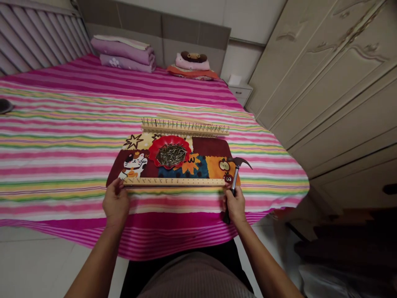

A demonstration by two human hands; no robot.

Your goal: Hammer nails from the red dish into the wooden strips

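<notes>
A long wooden strip (173,181) with marks along it lies across the near edge of a patchwork cloth mat (211,149) on the bed. My left hand (115,203) grips the strip's left end. My right hand (235,203) is closed round the handle of a claw hammer (236,169) at the strip's right end, its head raised above the mat. A red bowl (169,154) full of nails sits mid-mat. Beyond it lies a second wooden strip (185,128) with a row of nails standing in it.
The bed (62,136) has a pink striped sheet; its edge runs just in front of me. Folded blankets (125,53) and a pillow pile (192,66) lie at the headboard. A wardrobe (335,82) stands at the right, with a small nightstand (240,91) beside it.
</notes>
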